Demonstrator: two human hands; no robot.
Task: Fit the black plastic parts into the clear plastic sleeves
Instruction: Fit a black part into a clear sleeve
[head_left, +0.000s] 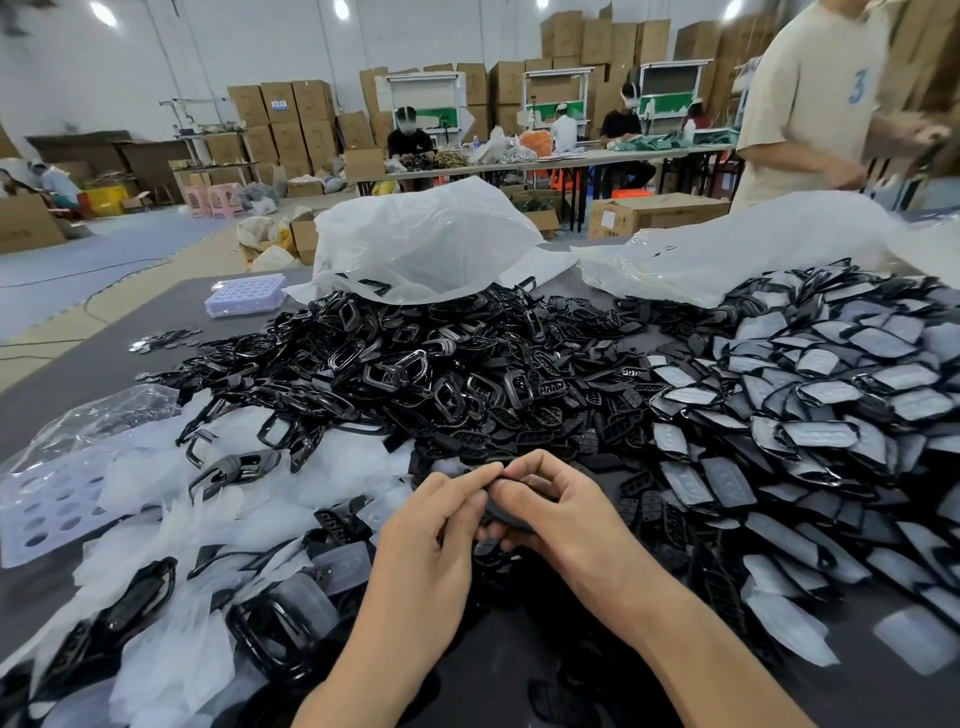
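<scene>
The left hand (436, 530) and right hand (566, 512) jointly pinch one black part (511, 506), long axis roughly hand-to-hand; loose clear sleeves (332, 462) lie nearer the left hand.

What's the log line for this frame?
phase: fitting | left hand: pinches small black plastic part | right hand: grips same part | sleeve: cannot tell | pile of black parts in clear plastic sleeves: at right
</scene>
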